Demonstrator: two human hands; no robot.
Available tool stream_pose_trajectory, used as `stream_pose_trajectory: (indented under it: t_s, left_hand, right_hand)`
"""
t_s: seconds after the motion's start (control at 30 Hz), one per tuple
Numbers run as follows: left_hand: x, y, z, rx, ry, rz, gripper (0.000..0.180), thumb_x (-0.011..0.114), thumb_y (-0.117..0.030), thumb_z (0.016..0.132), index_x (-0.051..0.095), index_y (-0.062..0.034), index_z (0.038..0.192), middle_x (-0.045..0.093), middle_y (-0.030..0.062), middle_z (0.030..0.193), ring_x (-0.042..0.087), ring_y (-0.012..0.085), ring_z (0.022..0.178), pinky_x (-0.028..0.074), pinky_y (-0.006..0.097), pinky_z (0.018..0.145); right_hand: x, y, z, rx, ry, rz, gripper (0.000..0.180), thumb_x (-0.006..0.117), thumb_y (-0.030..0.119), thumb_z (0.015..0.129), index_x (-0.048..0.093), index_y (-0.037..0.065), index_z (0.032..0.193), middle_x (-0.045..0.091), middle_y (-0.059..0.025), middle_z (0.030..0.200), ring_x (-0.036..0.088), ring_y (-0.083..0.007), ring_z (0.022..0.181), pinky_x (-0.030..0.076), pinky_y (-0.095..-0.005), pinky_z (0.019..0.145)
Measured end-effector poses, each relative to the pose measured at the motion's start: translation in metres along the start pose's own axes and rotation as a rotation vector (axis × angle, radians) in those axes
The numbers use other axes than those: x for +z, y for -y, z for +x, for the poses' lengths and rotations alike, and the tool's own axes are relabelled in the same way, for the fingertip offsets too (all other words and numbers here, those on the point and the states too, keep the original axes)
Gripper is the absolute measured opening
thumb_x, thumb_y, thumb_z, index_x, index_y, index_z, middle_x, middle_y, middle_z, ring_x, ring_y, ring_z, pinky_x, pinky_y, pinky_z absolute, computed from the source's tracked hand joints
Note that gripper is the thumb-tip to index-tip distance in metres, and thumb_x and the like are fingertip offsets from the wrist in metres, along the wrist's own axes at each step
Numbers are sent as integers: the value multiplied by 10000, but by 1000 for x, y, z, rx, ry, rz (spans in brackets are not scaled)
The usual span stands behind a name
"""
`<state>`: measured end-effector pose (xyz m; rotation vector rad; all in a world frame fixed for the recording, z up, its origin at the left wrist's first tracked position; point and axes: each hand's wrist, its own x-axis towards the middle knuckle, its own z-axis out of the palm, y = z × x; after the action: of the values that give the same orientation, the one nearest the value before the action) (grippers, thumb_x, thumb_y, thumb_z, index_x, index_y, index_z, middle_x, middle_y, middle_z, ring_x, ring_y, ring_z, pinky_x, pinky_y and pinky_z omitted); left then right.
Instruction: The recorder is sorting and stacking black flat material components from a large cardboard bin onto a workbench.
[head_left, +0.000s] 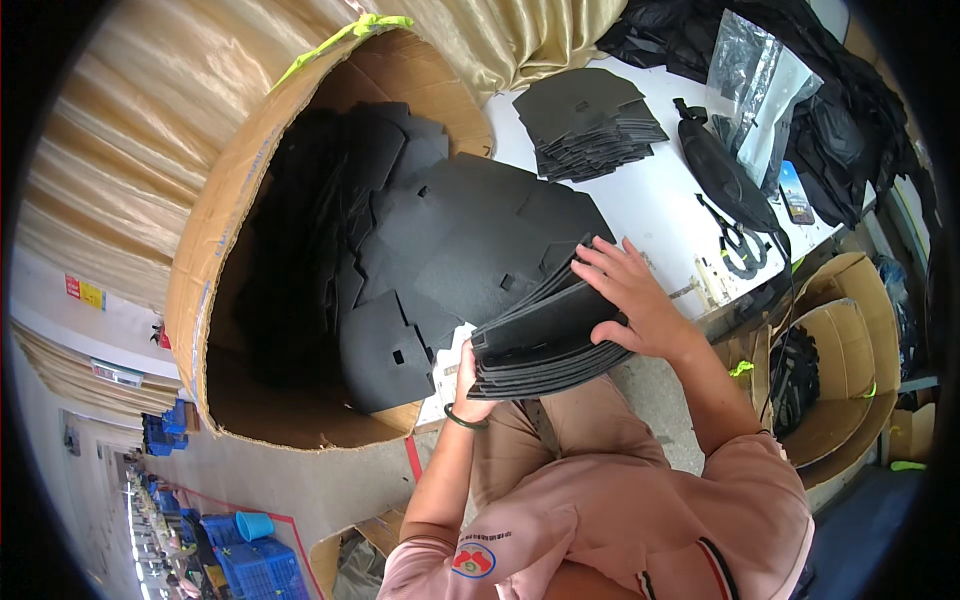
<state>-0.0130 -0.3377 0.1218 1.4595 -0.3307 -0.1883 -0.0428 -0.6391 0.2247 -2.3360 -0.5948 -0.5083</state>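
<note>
Behind foam stack — left hand half-hidden, right hand on top.

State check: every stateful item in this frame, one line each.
Left hand: gripping the near edge of the held stack of black foam sheets.
Right hand: spread flat on top of that stack.
Large brown cardboard box: open, on its side, loose black foam cut-outs spilling out.
Second pile of black foam sheets: resting on the white table.
Black-handled scissors: lying on the table, unheld.
</note>
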Motion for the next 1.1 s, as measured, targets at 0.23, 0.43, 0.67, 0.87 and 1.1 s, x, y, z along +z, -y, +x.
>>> stream_pose_trajectory:
  t_s: [0.23, 0.43, 0.67, 0.87, 1.1]
  left_hand:
    - [-5, 6, -4, -54, 63, 151, 834, 873, -39, 576, 389, -56, 1255, 535, 66, 1164, 535, 187, 1090, 467, 337, 942]
    - [9, 1, -2, -105, 96, 111, 775, 854, -5, 611, 399, -55, 1236, 545, 67, 1140, 552, 184, 1057, 474, 329, 920]
    - [-6, 13, -2, -63, 82, 186, 650, 851, -86, 665, 471, -16, 1188, 603, 70, 1089, 568, 177, 1011, 448, 320, 906]
    - [3, 16, -4, -121, 33, 79, 616, 849, -83, 666, 510, 8, 1171, 616, 83, 1080, 573, 184, 1022, 450, 327, 921]
    - [-12, 25, -3, 15, 93, 328, 725, 867, -106, 639, 476, 0, 1240, 527, 101, 1219, 519, 208, 1130, 440, 349, 949]
  right_hand:
    - [9, -6, -1, -21, -248, 306, 100, 642, 64, 794, 611, 28, 882, 610, -101, 838, 546, -302, 794, 447, -360, 709]
    - [-26, 4, 25, -84, -265, 200, 104, 650, 80, 792, 628, 40, 885, 604, -87, 811, 548, -279, 740, 449, -349, 666]
    - [-96, 48, 99, -391, 10, -105, 68, 656, 67, 738, 627, 62, 799, 570, -59, 727, 556, -241, 726, 448, -347, 656]
    - [-23, 91, 129, -525, 590, -558, 71, 647, 127, 686, 690, 71, 690, 669, -50, 757, 637, -205, 853, 497, -311, 692]
    - [6, 71, 116, -503, 218, 71, 738, 686, 392, 720, 437, 73, 1337, 476, -138, 1306, 449, -283, 1233, 294, -507, 1057]
